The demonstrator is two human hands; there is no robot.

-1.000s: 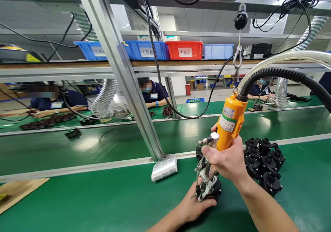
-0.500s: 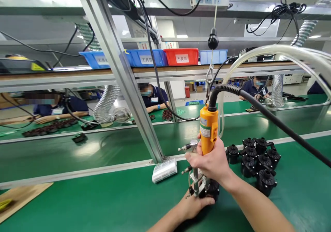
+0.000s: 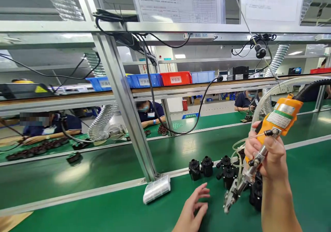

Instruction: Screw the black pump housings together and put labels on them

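Observation:
My right hand [image 3: 271, 152] grips an orange electric screwdriver [image 3: 279, 116], raised and tilted with its metal nose [image 3: 244, 182] pointing down to the left. A thin clear tube curls beside the nose. My left hand [image 3: 194, 208] is open with nothing in it, fingers half curled over the green bench top. Just beyond its fingertips stand two black pump-like housings [image 3: 194, 170], side by side. More of these black housings [image 3: 229, 177] stand to the right, partly hidden behind the screwdriver and my right hand.
A clear plastic case [image 3: 157, 189] lies by the foot of a metal post [image 3: 129, 104]. Blue bins [image 3: 144, 81] and a red bin [image 3: 176, 78] stand on the shelf. A black cable [image 3: 152, 97] hangs down. Co-workers [image 3: 151, 113] sit across the line.
My left hand has let go of the black housing under the screwdriver. My right hand has swung the screwdriver right and tilted it. The view has tipped upward.

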